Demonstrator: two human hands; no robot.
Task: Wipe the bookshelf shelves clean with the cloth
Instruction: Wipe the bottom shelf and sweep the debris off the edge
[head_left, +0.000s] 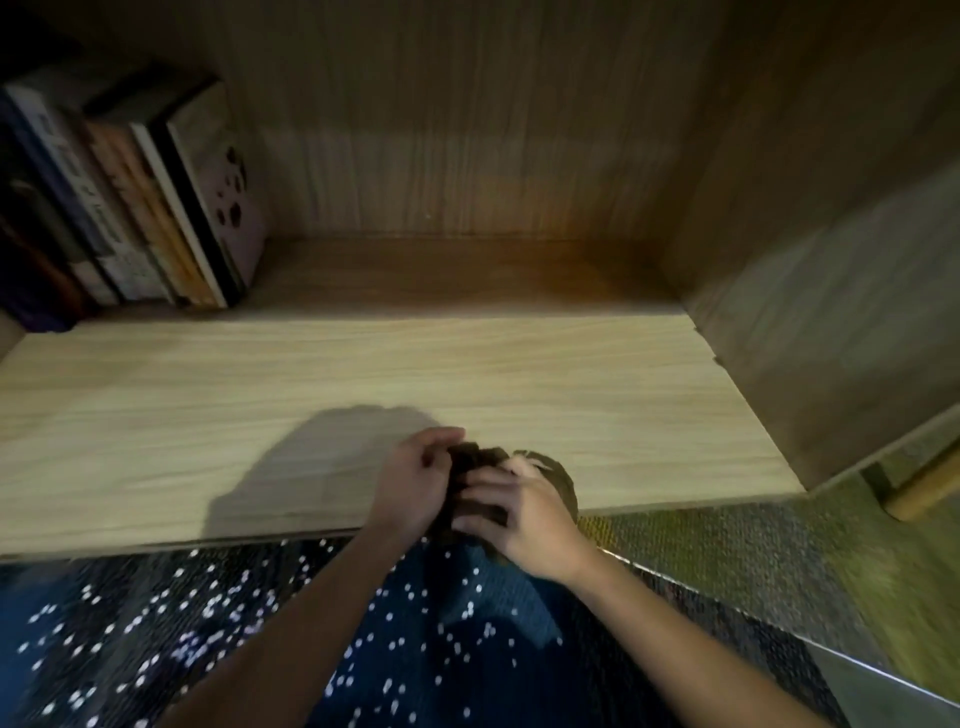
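A light wooden shelf board runs across the view inside a bookshelf compartment. A dark brown cloth is bunched up at the shelf's front edge, right of centre. My left hand grips its left side. My right hand presses over its right side, covering much of it. Both hands sit at the front edge of the shelf, and part of the cloth hangs below the edge between them.
Several books stand leaning at the back left of the shelf. The compartment's back wall and right side panel close it in. Below is dark blue dotted fabric; a wooden leg stands on green carpet at right.
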